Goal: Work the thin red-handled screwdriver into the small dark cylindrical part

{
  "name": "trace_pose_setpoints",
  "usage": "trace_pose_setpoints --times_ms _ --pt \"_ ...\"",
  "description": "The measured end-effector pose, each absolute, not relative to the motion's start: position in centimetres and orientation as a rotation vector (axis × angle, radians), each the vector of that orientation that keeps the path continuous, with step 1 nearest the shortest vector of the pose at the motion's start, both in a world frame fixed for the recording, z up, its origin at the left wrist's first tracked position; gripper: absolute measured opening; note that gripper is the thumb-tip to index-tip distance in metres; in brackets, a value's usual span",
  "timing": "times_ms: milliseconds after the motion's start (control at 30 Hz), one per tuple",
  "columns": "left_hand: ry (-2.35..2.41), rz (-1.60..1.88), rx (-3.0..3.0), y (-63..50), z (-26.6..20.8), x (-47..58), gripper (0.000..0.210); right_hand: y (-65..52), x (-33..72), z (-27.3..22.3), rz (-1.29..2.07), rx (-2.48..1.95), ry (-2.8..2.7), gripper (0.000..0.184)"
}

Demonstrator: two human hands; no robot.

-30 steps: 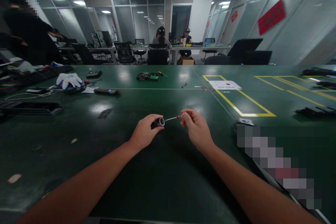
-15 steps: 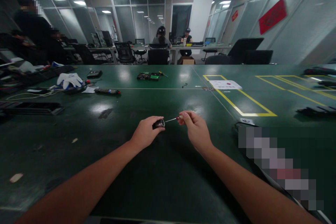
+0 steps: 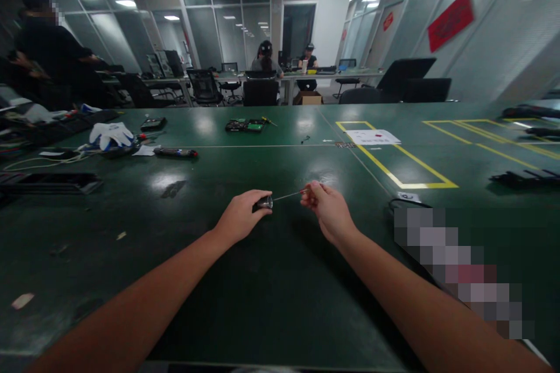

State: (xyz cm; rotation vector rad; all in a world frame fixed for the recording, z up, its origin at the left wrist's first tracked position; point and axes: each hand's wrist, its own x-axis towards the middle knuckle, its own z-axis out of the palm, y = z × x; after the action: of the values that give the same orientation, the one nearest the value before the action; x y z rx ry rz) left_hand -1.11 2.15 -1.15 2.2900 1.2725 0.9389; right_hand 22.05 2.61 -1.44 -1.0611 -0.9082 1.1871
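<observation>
My left hand [image 3: 240, 214] is closed round a short dark cylinder with a shiny metal rim [image 3: 265, 203], its end facing right. Between the closed fingers of my right hand [image 3: 329, 208] is a slim screwdriver [image 3: 289, 195] with a thin metal shaft; a bit of red shows at its handle, most of which the fingers cover. The shaft points left, and its tip is at the cylinder's rim. Whether the tip touches or goes inside, I cannot tell. Both hands are over the green tabletop [image 3: 245, 303].
White gloves [image 3: 111, 136], a dark pen-like tool [image 3: 175, 152] and a green circuit board [image 3: 245, 125] lie farther back. A white paper [image 3: 373, 137] overlaps a yellow taped outline [image 3: 426, 185]. A black-edged object [image 3: 406, 204], mostly pixelated, lies at right. Several people are in the background.
My right hand has shifted slightly right, leaving a little more of the screwdriver's shaft showing. My left hand keeps its hold on the cylinder. The whole view has moved slightly.
</observation>
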Motion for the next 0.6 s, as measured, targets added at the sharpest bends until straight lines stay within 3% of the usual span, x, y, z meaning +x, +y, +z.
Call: trace_pose_setpoints --times_ms 600 --pt "1.285 1.043 2.172 1.8 -1.6 -1.1 0.039 0.6 21.2 0.2 0.981 -1.003 -1.380 0.035"
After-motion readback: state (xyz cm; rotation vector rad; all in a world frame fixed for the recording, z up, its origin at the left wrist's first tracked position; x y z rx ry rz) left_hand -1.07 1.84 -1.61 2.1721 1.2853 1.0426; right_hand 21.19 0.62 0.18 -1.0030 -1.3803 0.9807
